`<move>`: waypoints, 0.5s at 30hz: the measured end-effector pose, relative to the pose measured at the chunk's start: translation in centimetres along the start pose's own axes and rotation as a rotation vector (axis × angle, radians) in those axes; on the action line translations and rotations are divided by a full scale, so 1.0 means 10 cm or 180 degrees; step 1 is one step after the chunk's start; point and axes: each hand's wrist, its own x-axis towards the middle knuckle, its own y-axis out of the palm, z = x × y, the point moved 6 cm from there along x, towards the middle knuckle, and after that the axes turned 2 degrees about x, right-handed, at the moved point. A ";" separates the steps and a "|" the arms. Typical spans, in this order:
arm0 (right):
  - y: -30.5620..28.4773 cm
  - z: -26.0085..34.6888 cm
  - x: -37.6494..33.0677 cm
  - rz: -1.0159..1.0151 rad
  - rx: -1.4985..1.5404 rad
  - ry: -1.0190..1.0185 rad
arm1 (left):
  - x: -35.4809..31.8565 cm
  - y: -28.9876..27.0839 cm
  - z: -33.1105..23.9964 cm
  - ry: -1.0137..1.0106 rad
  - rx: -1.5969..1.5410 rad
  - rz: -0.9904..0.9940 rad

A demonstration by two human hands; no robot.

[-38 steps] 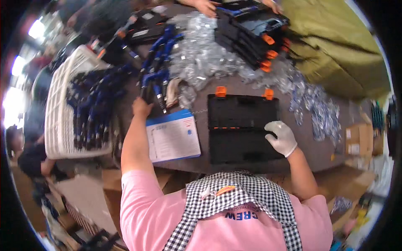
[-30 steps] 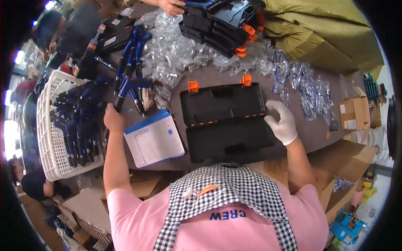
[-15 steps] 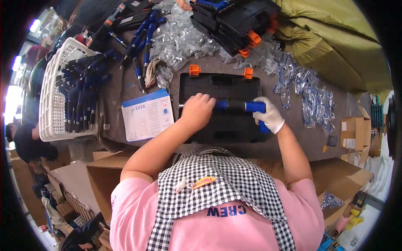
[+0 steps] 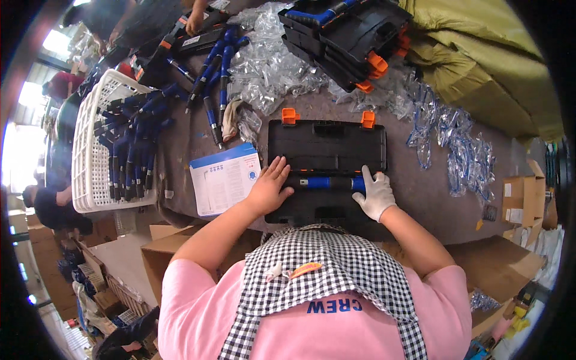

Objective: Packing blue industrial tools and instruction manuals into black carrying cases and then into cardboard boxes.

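A black plastic case point(image 4: 327, 144) lies unfolded in front of me, with two orange latches on its far edge. A blue and black elongated hand tool point(image 4: 321, 183) rests lengthwise in the near half. My bare left hand point(image 4: 268, 191) lies with fingers spread at the case's left edge, by the tool's left end. My right hand point(image 4: 377, 195), in a white glove, is spread over the tool's right end, its thumb and fingers apart; that end is partly hidden beneath it. Left of the case lies a leaflet point(image 4: 227, 180) with a blue top band.
At left a white plastic basket point(image 4: 84, 162) holds several similar blue tools. More blue tools point(image 4: 211, 120) lie beyond the leaflet. Clear plastic bags point(image 4: 264, 57) and stacked black cases point(image 4: 360, 36) are at the far side. Wrapped blue items point(image 4: 462, 156) lie right.
The tool's right part has gone down into the case, and my right hand has loosened from around it. My left hand has moved off the tool to the case's left edge and spread out.
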 end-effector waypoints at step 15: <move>-0.55 -1.14 0.21 -0.2764 0.2030 0.0105 | 1.15 -0.23 2.00 -0.1998 0.0153 -0.0399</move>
